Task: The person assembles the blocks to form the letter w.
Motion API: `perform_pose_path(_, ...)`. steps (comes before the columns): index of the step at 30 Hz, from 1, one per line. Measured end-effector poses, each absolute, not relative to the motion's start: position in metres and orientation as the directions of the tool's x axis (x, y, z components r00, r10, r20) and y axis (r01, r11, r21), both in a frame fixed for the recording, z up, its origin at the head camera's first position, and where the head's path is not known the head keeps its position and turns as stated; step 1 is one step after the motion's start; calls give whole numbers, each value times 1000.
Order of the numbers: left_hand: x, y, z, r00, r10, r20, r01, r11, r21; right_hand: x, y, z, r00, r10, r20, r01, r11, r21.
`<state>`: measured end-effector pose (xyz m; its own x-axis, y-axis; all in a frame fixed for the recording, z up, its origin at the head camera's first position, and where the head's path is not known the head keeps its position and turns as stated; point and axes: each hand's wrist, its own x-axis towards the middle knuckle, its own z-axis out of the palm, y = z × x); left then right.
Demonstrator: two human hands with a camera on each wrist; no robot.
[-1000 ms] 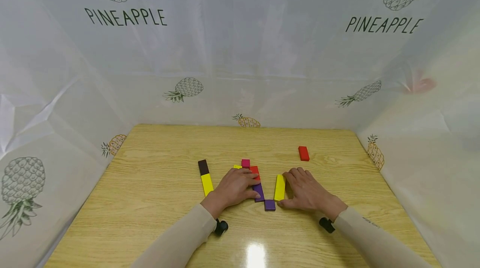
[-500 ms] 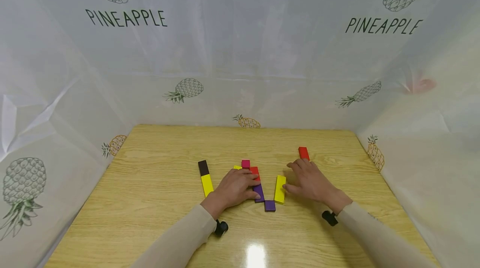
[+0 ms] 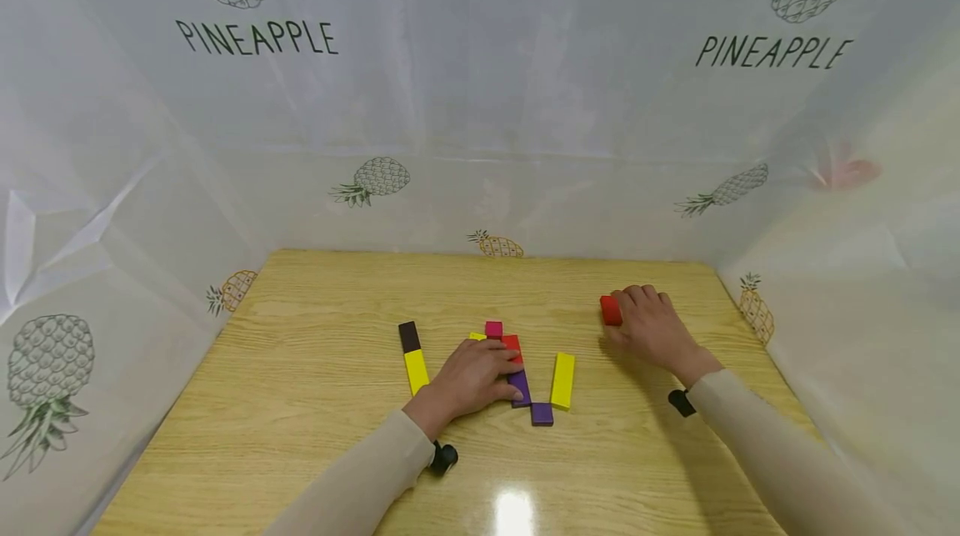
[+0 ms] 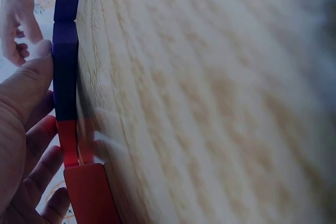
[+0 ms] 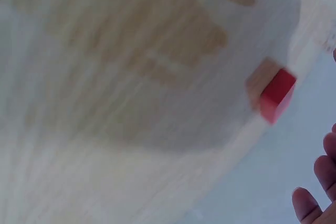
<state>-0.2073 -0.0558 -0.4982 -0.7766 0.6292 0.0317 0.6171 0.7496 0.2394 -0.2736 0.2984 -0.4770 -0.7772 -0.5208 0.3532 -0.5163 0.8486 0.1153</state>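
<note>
My left hand (image 3: 468, 375) rests over a row of flat blocks. Its fingers lie on a red block (image 3: 512, 344) and a purple block (image 3: 519, 398); in the left wrist view the thumb touches the purple block (image 4: 65, 77). Part of the row is hidden under this hand. At the right, my right hand (image 3: 656, 329) reaches beside a lone red block (image 3: 609, 310), fingertips right at its edge in the head view. The right wrist view shows the fingers spread loosely, apart from the red block (image 5: 277, 95).
A yellow block (image 3: 562, 381) lies between the hands, near a small purple block (image 3: 542, 413). A dark block (image 3: 409, 336) and a yellow block (image 3: 416, 372) form a line at left. A magenta block (image 3: 493, 328) sits behind the left hand. Pineapple-printed curtains surround the wooden table (image 3: 300, 311).
The right hand has let go of the yellow block, leaving it slightly nearer me, and has moved right and away to the lone red block. The left hand has stayed in place.
</note>
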Motion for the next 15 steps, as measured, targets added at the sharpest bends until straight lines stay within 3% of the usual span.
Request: perform_pose_path(15, -208, -57, -496, -775, 631, 21, 619, 753, 223, -302, 318, -485, -861, -483, 160, -467, 875, 128)
